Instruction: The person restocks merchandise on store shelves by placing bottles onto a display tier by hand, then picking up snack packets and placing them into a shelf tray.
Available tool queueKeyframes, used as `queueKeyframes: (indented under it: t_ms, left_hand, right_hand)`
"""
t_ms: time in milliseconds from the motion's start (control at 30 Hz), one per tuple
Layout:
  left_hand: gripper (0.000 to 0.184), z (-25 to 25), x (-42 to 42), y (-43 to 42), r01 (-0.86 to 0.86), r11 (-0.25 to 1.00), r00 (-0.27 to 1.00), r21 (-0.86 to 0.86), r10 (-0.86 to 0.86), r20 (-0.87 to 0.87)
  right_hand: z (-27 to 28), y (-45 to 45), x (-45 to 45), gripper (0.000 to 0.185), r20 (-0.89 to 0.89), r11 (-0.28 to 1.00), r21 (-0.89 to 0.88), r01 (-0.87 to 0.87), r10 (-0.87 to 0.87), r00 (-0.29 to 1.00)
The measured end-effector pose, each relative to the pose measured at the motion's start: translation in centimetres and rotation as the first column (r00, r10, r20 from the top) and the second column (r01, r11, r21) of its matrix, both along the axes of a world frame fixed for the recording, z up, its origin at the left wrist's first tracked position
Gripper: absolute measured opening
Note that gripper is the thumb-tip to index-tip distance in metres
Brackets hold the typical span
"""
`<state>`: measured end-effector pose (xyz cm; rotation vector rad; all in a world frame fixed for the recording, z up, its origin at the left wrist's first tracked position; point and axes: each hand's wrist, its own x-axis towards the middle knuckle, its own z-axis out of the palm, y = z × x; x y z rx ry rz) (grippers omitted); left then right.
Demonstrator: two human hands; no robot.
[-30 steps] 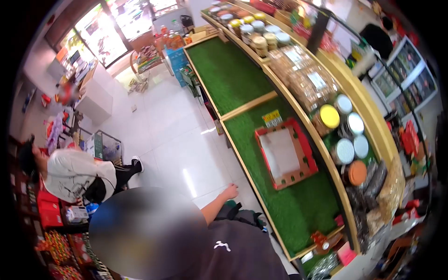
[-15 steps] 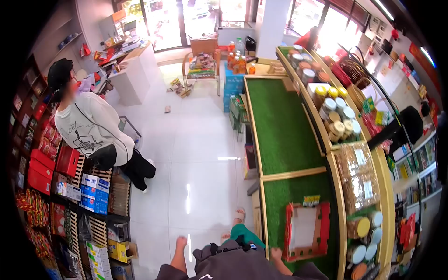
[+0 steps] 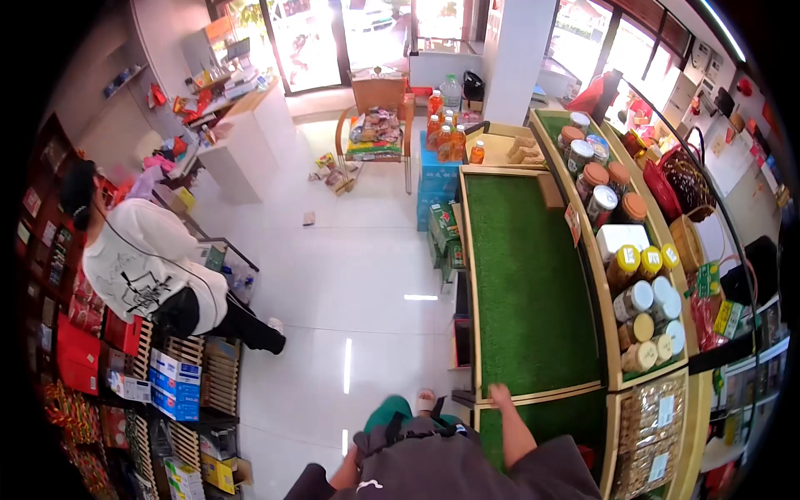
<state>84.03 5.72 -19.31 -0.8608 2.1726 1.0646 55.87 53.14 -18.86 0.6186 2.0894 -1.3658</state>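
Note:
My right hand (image 3: 500, 395) is over the wooden divider between two green-lined sections of the low display shelf (image 3: 537, 283). Its fingers are small and blurred, so their shape and any contact with the wood cannot be told. My left hand (image 3: 353, 457) hangs low beside my dark shirt, its fingers mostly hidden. Right of the green lining, a raised shelf holds jars with yellow lids (image 3: 650, 262), jars with pale lids and clear packs of brown goods (image 3: 650, 417).
A person in a white top (image 3: 154, 262) stands at the left by shelves of boxes (image 3: 175, 387). Ahead are a chair with packets (image 3: 377, 133), packets on the floor (image 3: 335, 173), orange bottles on blue boxes (image 3: 439, 179) and a white counter (image 3: 250, 150).
The view has straightened and moved forward along the shelf. The red tray has dropped almost out of view. My right hand has come up to the divider, and my left hand has moved lower, against my body.

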Motion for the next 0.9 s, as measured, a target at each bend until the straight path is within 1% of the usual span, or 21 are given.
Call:
queueKeyframes:
  t_ms: [33,67,100,133,167,200,233,300,367,433,467,500,533,567,633,667,733,767,800,867,900]
  left_hand:
    - [0.027,-0.5,-3.7,-0.7,0.046,0.998,0.997,-0.048,-0.049,-0.061]
    - [0.027,-0.4,-7.8,-1.1,0.067,0.993,0.992,-0.097,-0.077,-0.099]
    - [0.028,0.1,-11.7,-1.1,0.075,0.987,0.989,-0.143,-0.093,-0.119]
    - [0.034,0.6,-15.9,-1.6,0.077,0.99,0.988,-0.12,-0.06,0.141]
    - [0.033,3.2,-19.8,-1.4,0.068,0.981,0.99,-0.181,-0.045,0.133]
    - [0.032,5.3,-22.8,-0.8,0.059,0.969,0.991,-0.239,-0.029,0.127]
    - [0.032,4.6,-24.7,-0.8,0.056,0.972,0.991,-0.228,-0.027,0.129]
    - [0.035,2.7,-29.2,-1.7,0.124,0.98,0.98,-0.155,-0.096,0.176]
    - [0.033,0.8,-33.6,-5.1,0.104,0.985,0.983,-0.141,-0.08,0.163]
    - [0.03,-0.6,-36.9,-8.2,0.04,0.994,0.988,-0.102,-0.025,0.151]
    - [0.029,-1.4,-38.1,-8.6,-0.005,0.997,0.988,-0.074,0.016,0.151]
    - [0.028,-1.7,-39.4,-9.0,-0.056,0.997,0.987,-0.056,0.064,0.149]
    - [0.027,-2.0,-41.7,-9.9,-0.107,0.993,0.984,-0.051,0.113,0.136]
    - [0.027,-2.4,-44.0,-10.9,-0.116,0.992,0.984,-0.054,0.122,0.128]
    - [0.03,-0.5,-47.6,-12.6,-0.159,0.986,0.983,-0.054,0.163,0.086]
    - [0.03,0.0,-48.5,-12.8,-0.148,0.987,0.983,-0.063,0.154,0.104]
    - [0.03,-1.9,-51.8,-14.5,-0.161,0.985,0.981,-0.065,0.168,0.102]
    - [0.03,-3.7,-53.1,-15.7,-0.044,0.998,0.998,-0.034,0.043,-0.045]
    - [0.038,-5.1,-55.0,-16.6,0.099,0.995,0.992,-0.02,-0.097,0.083]
    - [0.037,-4.5,-59.2,-17.1,0.106,0.994,0.989,0.026,-0.108,0.101]
    - [0.037,-4.0,-61.4,-17.3,0.104,0.993,0.989,0.049,-0.108,0.097]
  right_hand:
    - [-2.4,-0.2,-5.0,0.026,-0.118,0.995,0.066,0.078,-0.07,0.991]
    - [3.1,-2.3,-10.0,0.03,-0.005,0.981,-0.097,0.168,-0.169,0.986]
    - [7.2,-4.2,-14.5,0.031,-0.035,0.984,-0.096,0.15,-0.154,0.987]
    - [10.3,-6.0,-18.2,0.032,-0.062,0.987,-0.098,0.131,-0.137,0.989]
    - [12.0,-7.7,-21.7,0.032,-0.069,0.988,-0.09,0.129,-0.135,0.988]
    - [13.3,-9.0,-24.6,0.032,-0.168,0.991,-0.112,0.068,-0.087,0.982]
    - [13.7,-9.8,-27.0,0.032,-0.26,0.992,-0.125,0.004,-0.037,0.965]
    - [14.1,-11.7,-30.7,0.032,-0.249,0.993,-0.114,-0.013,-0.016,0.968]
    - [12.7,-12.9,-32.4,0.03,-0.218,0.994,-0.107,-0.017,-0.007,0.976]
    - [7.8,-12.2,-31.6,0.027,-0.127,0.999,-0.039,0.024,-0.028,0.992]
    - [7.3,-12.1,-30.4,0.028,-0.003,0.999,-0.03,0.028,-0.028,1.0]
    - [2.5,-10.2,-28.6,0.034,0.081,0.995,0.075,-0.059,0.053,0.995]
    - [3.8,-10.9,-27.6,0.032,0.261,0.989,0.037,-0.146,0.131,0.956]
    - [4.9,-11.6,-26.7,0.038,0.433,0.993,0.04,-0.113,0.085,0.897]
    - [4.5,-12.1,-26.2,0.037,0.616,0.965,0.053,-0.256,0.17,0.769]
    - [6.1,-12.8,-26.0,0.037,0.63,0.968,0.042,-0.247,0.166,0.759]
    - [8.2,-14.5,-27.7,0.035,0.318,0.944,0.007,-0.329,0.31,0.896]
    - [8.6,-15.3,-29.3,0.035,0.199,0.937,-0.001,-0.35,0.343,0.918]
    - [8.2,-15.8,-31.3,0.036,0.22,0.956,-0.022,-0.291,0.289,0.932]
    - [6.4,-18.4,-37.1,0.038,0.571,0.993,0.105,0.059,-0.108,0.814]
    - [8.4,-19.9,-40.9,0.039,0.57,0.988,0.154,-0.004,-0.085,0.817]
